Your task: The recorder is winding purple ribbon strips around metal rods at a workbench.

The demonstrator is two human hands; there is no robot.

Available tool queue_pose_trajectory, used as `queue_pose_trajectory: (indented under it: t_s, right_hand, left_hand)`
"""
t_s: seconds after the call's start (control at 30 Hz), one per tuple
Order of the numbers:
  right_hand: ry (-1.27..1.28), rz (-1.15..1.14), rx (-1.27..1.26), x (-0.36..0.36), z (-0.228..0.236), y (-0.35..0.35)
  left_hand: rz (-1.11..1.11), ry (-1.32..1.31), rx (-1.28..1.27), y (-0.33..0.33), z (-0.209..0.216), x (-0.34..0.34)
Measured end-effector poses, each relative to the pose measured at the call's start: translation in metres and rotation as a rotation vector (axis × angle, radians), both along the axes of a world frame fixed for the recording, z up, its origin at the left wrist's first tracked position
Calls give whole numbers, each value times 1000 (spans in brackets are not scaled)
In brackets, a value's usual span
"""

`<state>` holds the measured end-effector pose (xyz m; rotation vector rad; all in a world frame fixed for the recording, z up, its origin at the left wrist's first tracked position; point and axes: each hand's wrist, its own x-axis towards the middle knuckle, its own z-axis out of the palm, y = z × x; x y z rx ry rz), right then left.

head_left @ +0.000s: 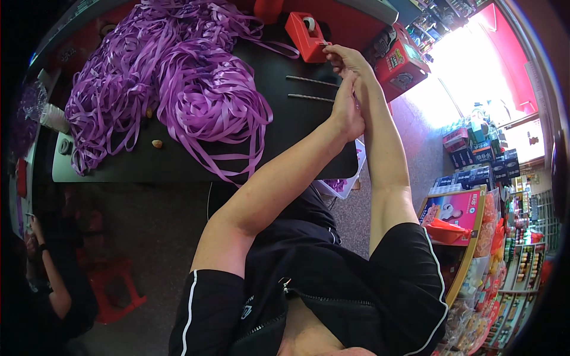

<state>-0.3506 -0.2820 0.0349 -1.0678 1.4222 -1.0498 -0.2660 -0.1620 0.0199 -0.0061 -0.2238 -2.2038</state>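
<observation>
A red tape dispenser [306, 37] with a light roll inside stands at the far side of the black table. My right hand [345, 58] reaches to its front edge, thumb and forefinger pinched together where the adhesive tape [325, 44] comes out. Just below it, my left hand [347, 110] lies edge-on against my right wrist; its fingers are mostly hidden, so what they hold does not show. Left of both hands are two thin, spiral-patterned rods, an upper rod [312, 80] and a lower rod [310, 97], lying roughly parallel.
Heaped purple ribbon [208, 98] covers the table's left half. A small brownish object [157, 143] lies near the front edge of the black table [297, 148]. Beneath its right corner is a white bin [350, 178]. A red box [401, 65] stands beyond my right arm. Another person's arm [56, 285] shows at lower left.
</observation>
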Motion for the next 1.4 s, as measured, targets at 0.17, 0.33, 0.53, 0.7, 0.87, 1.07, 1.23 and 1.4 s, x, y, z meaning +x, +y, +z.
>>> queue_pose_trajectory:
  t_s: [0.17, 0.33, 0.53, 0.7, 0.87, 1.07, 1.23, 1.4]
  right_hand:
    - [-56, -60, -54, 1, -11, 3]
    - [-51, -48, -66, 0, -13, 0]
    - [-63, -75, -46, 5, -10, -2]
    - [-42, -112, -75, 10, -11, 0]
    - [6, -145, -88, 10, -11, -3]
    - [-2, -185, -94, 5, -12, -7]
    - [-50, -180, -123, 18, -9, -3]
    - [-63, -188, -149, 16, -14, -2]
  left_hand:
    - [-29, 8, 60, 7, 7, 5]
    - [-45, 2, 75, 7, 8, 7]
    - [-53, -38, 87, 5, 6, 7]
    - [-22, -48, 110, 3, 4, 5]
    - [-14, -41, 86, 0, -1, 2]
    - [-30, -37, 80, -2, -6, -4]
    - [-13, -36, 41, -9, -10, 1]
    - [-10, -90, 62, -8, -9, 1]
